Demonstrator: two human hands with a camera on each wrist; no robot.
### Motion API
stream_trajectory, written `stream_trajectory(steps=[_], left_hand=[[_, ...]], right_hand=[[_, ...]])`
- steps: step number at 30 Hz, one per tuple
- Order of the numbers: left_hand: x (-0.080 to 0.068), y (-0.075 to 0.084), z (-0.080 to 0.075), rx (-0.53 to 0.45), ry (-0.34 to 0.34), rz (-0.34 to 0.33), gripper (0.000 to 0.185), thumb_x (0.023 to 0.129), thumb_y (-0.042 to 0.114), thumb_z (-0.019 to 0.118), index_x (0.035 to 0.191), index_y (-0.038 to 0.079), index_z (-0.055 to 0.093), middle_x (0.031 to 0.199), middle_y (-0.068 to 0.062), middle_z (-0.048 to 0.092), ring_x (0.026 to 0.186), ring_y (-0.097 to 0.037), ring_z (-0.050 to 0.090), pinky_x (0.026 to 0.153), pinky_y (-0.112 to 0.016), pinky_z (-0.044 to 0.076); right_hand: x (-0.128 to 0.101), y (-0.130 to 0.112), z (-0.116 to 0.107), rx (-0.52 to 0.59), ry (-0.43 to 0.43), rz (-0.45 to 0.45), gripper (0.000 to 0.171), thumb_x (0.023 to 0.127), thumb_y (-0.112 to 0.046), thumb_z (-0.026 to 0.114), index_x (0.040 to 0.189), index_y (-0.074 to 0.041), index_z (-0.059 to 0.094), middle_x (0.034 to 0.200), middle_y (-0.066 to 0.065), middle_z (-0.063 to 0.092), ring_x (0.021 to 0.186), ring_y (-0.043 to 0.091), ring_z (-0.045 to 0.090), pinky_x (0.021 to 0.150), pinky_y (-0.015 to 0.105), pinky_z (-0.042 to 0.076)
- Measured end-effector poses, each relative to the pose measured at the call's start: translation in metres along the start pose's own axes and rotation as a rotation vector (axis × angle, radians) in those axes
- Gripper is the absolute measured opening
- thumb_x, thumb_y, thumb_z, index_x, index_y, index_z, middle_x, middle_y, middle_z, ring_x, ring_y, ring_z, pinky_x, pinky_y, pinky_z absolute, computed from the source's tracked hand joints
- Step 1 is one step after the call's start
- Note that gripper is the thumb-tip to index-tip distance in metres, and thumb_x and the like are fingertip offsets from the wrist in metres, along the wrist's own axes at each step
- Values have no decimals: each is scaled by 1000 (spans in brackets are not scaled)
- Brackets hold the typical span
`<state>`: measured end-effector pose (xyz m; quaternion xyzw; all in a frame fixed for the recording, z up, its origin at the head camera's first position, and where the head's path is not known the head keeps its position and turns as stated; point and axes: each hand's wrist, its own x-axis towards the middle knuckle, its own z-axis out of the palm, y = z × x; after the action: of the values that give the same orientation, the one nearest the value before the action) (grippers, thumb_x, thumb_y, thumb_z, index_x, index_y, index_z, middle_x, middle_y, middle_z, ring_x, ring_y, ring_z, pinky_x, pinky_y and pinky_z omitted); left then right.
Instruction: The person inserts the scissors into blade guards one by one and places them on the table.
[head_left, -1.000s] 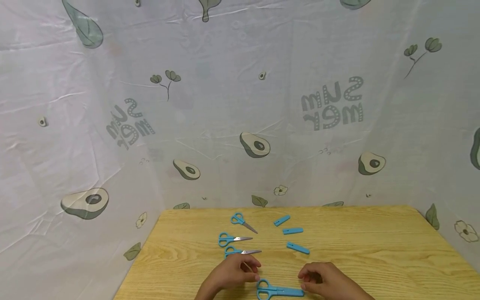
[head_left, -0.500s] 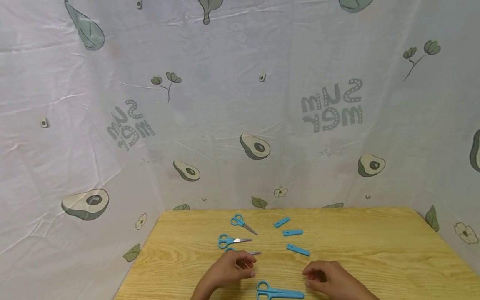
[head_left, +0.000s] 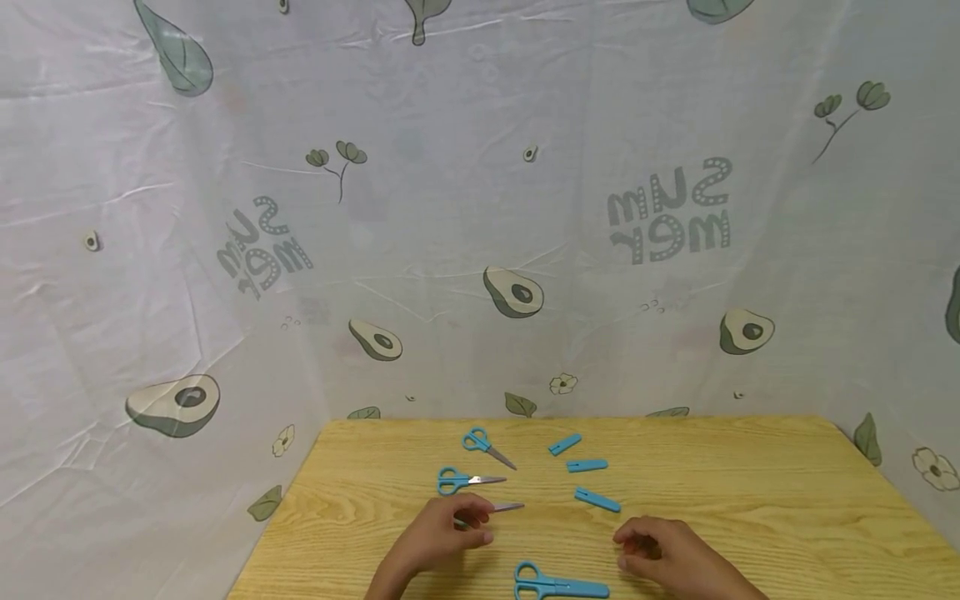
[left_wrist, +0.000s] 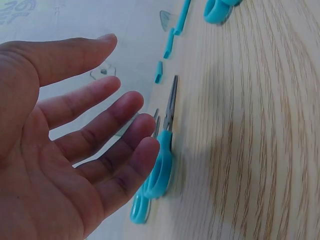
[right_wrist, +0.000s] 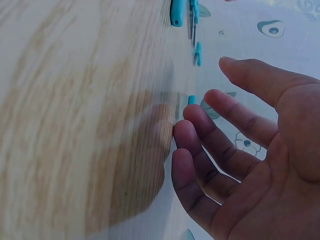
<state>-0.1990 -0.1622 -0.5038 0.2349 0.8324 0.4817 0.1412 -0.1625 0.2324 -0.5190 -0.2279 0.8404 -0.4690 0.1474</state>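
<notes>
Neither hand grips anything: the left hand (head_left: 442, 537) hovers with fingers (left_wrist: 120, 130) loosely spread over the nearest bare scissors (left_wrist: 161, 165), whose blade (head_left: 507, 507) pokes out at its 2 o'clock. The right hand (head_left: 663, 554) rests relaxed on the table (head_left: 750, 500), with the capped scissors (head_left: 558, 586) lying at its 8 o'clock. Three caps (head_left: 597, 499) lie at its 11 o'clock, seemingly laid out opposite the scissors they would fit.
</notes>
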Motion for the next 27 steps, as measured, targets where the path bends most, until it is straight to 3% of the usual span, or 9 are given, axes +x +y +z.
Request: stream_trajectory(steps=[8, 15, 22, 27], left_hand=[[-1, -4, -7, 19, 35, 0, 31, 97, 14, 81, 126, 2, 74, 118, -15, 74, 106, -24, 70, 83, -21, 58], [-2, -4, -11, 23, 61, -21, 37, 97, 16, 82, 129, 0, 73, 123, -17, 75, 111, -35, 70, 84, -25, 59], [-4, -8, -16, 2, 69, -18, 42, 97, 14, 81, 134, -2, 69, 132, -21, 73, 122, -43, 68, 94, -41, 64], [-4, -11, -19, 5, 79, -13, 43, 98, 14, 80, 136, -2, 68, 136, -23, 71, 124, -46, 67, 98, -53, 61]], right_hand=[[-2, 0, -4, -8, 23, 20, 24, 104, -17, 72, 119, 1, 72, 106, 4, 75, 85, -2, 62, 71, 21, 56], [-3, 3, -9, -4, 18, 50, 30, 104, -21, 72, 124, 1, 71, 115, 11, 73, 88, -1, 63, 73, 21, 56], [-3, 4, -16, 11, 30, 114, 44, 103, -26, 74, 134, 5, 67, 125, 13, 73, 98, 2, 68, 80, 31, 61], [-4, 7, -20, -13, 46, 94, 43, 104, -26, 73, 135, 3, 67, 127, 16, 73, 99, 1, 67, 79, 26, 60]])
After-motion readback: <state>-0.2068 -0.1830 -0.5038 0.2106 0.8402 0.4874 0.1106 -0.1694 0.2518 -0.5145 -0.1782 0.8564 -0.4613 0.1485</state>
